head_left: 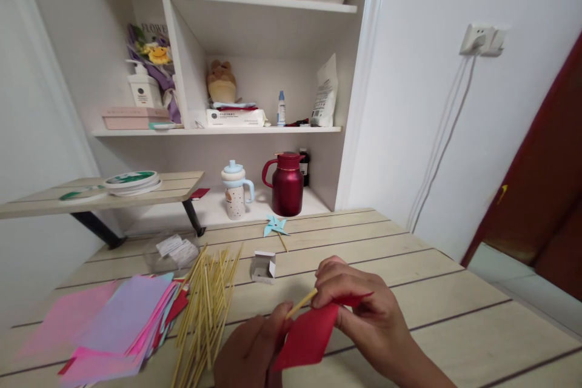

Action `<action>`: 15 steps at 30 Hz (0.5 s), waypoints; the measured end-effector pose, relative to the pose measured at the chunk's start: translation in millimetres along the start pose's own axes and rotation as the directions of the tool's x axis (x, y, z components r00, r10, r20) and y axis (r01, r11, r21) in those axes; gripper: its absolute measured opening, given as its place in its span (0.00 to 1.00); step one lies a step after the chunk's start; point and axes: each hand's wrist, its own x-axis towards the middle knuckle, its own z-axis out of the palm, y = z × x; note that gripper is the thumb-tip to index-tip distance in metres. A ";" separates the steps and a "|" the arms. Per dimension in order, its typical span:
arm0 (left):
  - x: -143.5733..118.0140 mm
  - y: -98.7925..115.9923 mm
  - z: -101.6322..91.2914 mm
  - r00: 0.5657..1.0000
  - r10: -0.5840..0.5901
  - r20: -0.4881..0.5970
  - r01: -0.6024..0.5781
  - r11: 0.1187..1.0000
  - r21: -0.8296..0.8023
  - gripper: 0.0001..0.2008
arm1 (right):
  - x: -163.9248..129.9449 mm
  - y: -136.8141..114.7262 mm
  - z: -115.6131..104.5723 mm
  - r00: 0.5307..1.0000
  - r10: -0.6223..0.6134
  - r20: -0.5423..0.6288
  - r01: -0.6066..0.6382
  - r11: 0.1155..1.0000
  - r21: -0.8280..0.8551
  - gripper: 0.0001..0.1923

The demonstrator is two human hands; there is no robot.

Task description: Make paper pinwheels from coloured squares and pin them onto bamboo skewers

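**Inspector:** State what your hands hold.

**Me:** My right hand (359, 309) has its fingers pinched narrow on the folded red paper (309, 336) and on the upper end of a bamboo stick (301, 304). My left hand (252, 348) is closed on the lower edge of the same red paper. Whether its fingertips also grip the stick, I cannot tell; the paper hides them.

**Inspector:** Location, relative to the small white box (264, 267)?

**Me:** The red paper sits in front of the box, toward me and slightly right, lifted just above the wooden table (431, 291). The pile of bamboo sticks (207, 303) lies to the left of the box, and the stack of coloured paper sheets (122, 321) farther left again.

**Inspector:** Anything finished?

**Me:** One blue pinwheel (275, 227) lies behind the box, near the red thermos jug (286, 185), stick attached. I judge that one complete.

**Inspector:** And the red piece?

**Me:** Folded and held against a stick, but I see no formed vanes and cannot see a fastening. My judgement: mid-assembly. Many sticks and sheets lie unused, so most of the material is untouched.
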 end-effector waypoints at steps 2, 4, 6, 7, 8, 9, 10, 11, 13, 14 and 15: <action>-2.4 2.5 3.0 0.997 -0.059 -0.042 0.059 0.998 0.008 0.18 | 0.0 -0.3 -0.2 1.000 0.003 0.000 -0.003 1.000 0.000 0.05; -4.4 5.7 5.9 0.993 -0.098 -0.070 0.098 0.995 0.000 0.19 | 0.2 -0.8 -0.3 1.000 0.010 -0.003 -0.010 1.000 -0.006 0.05; -5.4 8.5 7.6 0.991 -0.108 -0.085 0.107 0.994 -0.016 0.18 | 0.6 -1.5 -0.4 1.000 0.017 -0.004 -0.017 1.000 -0.011 0.05; -5.5 9.5 7.8 0.989 -0.115 -0.094 0.114 0.993 -0.018 0.18 | 0.9 -1.8 -0.5 1.000 0.017 -0.004 -0.017 1.000 -0.012 0.05; -5.2 10.4 7.7 0.988 -0.123 -0.099 0.122 0.992 -0.018 0.18 | 1.1 -2.0 -0.5 1.000 0.015 -0.005 -0.015 1.000 -0.012 0.05; -4.8 11.0 7.2 0.987 -0.130 -0.098 0.129 0.991 -0.018 0.18 | 1.3 -2.1 -0.5 1.000 0.010 -0.005 -0.010 1.000 -0.013 0.05; -4.2 11.4 6.6 0.986 -0.136 -0.091 0.135 0.991 -0.021 0.18 | 1.4 -2.1 -0.5 1.000 0.004 -0.004 -0.004 1.000 -0.013 0.06; -3.5 11.5 5.9 0.987 -0.140 -0.082 0.138 0.990 -0.026 0.18 | 1.4 -2.1 -0.5 1.000 0.001 -0.001 -0.001 1.000 -0.014 0.06; -2.1 10.9 4.4 0.988 -0.137 -0.070 0.134 0.990 -0.043 0.18 | 1.3 -1.8 -0.5 1.000 0.002 0.001 -0.002 1.000 -0.012 0.07; -1.6 10.2 3.9 0.989 -0.129 -0.068 0.126 0.991 -0.049 0.18 | 1.3 -1.6 -0.5 1.000 0.005 0.001 -0.005 1.000 -0.009 0.07; -1.3 9.3 3.4 0.992 -0.111 -0.062 0.108 0.993 -0.051 0.18 | 1.2 -1.5 -0.5 1.000 0.008 0.000 -0.008 1.000 -0.008 0.07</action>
